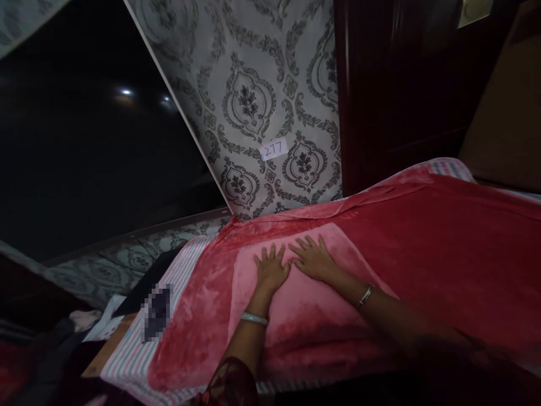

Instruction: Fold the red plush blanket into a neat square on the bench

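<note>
A lighter pink folded cloth (296, 304) lies on top of a red plush blanket (443, 254) that covers a bed. My left hand (271, 269) rests flat on the pink cloth with fingers spread, a pale bangle at its wrist. My right hand (313, 258) lies flat beside it, fingers stretched out toward the wall, a metal bangle on its wrist. The two hands almost touch at the fingertips. Neither hand holds anything.
A striped sheet (139, 349) shows under the blanket at the left edge of the bed. Patterned grey wallpaper (253, 101) with a small label reading 277 (274, 149) stands behind. A dark window or panel (84, 141) is at left, dark wooden furniture (393, 84) at right.
</note>
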Demonstrator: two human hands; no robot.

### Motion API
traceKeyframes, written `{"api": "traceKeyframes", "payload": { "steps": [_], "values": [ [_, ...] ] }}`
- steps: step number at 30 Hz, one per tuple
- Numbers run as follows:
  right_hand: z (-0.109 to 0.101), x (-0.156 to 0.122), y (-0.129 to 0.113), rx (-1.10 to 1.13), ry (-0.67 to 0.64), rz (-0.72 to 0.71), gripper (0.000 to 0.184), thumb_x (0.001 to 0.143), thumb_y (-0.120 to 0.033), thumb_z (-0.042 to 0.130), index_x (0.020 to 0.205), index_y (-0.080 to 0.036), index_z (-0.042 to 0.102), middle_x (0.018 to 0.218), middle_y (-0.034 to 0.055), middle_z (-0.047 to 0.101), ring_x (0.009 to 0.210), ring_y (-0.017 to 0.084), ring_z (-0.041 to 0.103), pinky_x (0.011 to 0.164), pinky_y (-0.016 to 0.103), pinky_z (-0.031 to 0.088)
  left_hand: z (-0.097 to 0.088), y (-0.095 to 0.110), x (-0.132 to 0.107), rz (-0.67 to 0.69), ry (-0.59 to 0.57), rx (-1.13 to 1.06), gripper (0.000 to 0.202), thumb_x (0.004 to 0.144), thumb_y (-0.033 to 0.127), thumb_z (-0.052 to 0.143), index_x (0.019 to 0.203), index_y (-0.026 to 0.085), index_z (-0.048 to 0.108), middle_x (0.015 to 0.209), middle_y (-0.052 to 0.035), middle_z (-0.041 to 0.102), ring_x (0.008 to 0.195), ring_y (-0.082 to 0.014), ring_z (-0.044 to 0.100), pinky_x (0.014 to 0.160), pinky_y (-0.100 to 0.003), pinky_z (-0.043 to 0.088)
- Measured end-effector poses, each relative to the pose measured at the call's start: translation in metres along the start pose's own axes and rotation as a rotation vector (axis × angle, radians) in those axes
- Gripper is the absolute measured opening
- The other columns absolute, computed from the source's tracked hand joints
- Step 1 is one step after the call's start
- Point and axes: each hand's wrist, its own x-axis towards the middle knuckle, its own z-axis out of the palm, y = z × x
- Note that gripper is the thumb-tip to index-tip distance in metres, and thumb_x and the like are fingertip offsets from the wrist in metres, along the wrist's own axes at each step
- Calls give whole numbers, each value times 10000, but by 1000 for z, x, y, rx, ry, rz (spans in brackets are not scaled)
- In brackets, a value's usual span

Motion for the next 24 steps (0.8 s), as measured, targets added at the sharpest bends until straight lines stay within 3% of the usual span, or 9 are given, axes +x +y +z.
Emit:
{"api": "traceKeyframes", "payload": {
  "steps": [16,19,22,24],
  "values": [
    [8,0,0,-25,40,-13,538,983,-445,422,1499,-312,494,1570,96,419,1445,361,323,1152,674,123,4,3,-2,-9,41,4,636,958,567,374,1558,357,359,1661,-49,290,1508,-382,238,1186,-687,147],
    [-2,2,-2,-24,14,-8,550,990,-429,400,1522,-308,460,1587,98,390,1457,357,308,1156,675,126,-7,3,-1,-18,-7,-21,647,964,582,357,1570,360,325,1674,-41,251,1527,-365,202,1197,-671,132],
    [-27,1,-2,16,-74,21,563,999,-437,376,1541,-293,429,1602,104,362,1461,338,308,1155,644,198,-30,-2,-5,-42,-102,-101,668,973,595,322,1589,341,273,1692,-43,177,1545,-337,162,1209,-625,167],
    [-46,-8,1,44,-64,50,575,1001,-458,379,1543,-272,427,1595,121,369,1448,333,331,1146,606,255,-47,-8,-17,-64,-78,-146,674,980,578,321,1596,313,261,1697,-57,149,1548,-327,155,1215,-590,190]
  ]
}}
